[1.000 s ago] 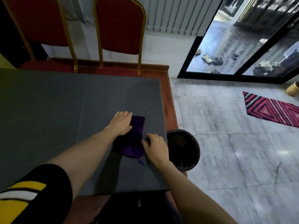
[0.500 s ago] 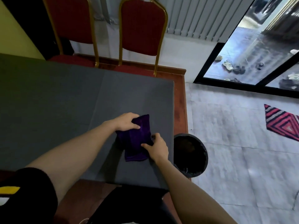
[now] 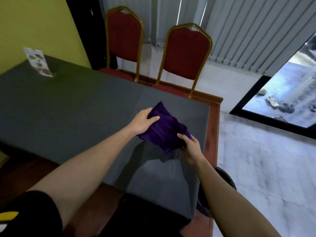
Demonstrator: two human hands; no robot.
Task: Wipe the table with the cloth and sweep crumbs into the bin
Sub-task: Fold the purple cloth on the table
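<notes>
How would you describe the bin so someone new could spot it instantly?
Start at the long table under its grey cover, then go to its right-hand end, where both hands hold the purple cloth. The bin stands on the pale tiled floor just past that end, largely hidden by the right forearm. It is the only dark, round thing down there.

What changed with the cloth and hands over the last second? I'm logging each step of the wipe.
Both hands went from pressing flat on the purple cloth to gripping it: left hand at its far end, right hand at its near end, the cloth lifted off the table. The bin stayed beside the table.
</notes>
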